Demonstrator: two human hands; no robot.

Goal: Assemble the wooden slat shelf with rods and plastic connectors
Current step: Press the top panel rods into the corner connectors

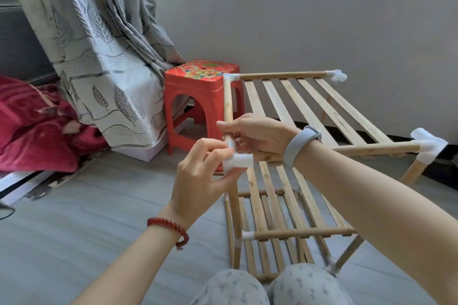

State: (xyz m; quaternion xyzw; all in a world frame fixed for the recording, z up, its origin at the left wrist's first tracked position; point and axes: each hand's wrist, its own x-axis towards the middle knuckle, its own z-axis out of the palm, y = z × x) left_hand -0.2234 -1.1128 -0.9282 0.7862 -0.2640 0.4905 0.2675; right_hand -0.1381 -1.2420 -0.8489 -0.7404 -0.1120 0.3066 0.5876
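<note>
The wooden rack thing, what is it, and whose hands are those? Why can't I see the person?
The camera sits on the person's head, looking down, so you see only arms and knees. They are building a shelf of wooden slats on the floor. The left hand pinches a white plastic connector, a corner piece. The right hand grips a wooden rod just above that piece. Other white connectors already join the corners. Behind stand a red stool and a curtain.

The grey floor [86,205] carries the wooden shelf [285,225] and a red stool [198,91].
</note>
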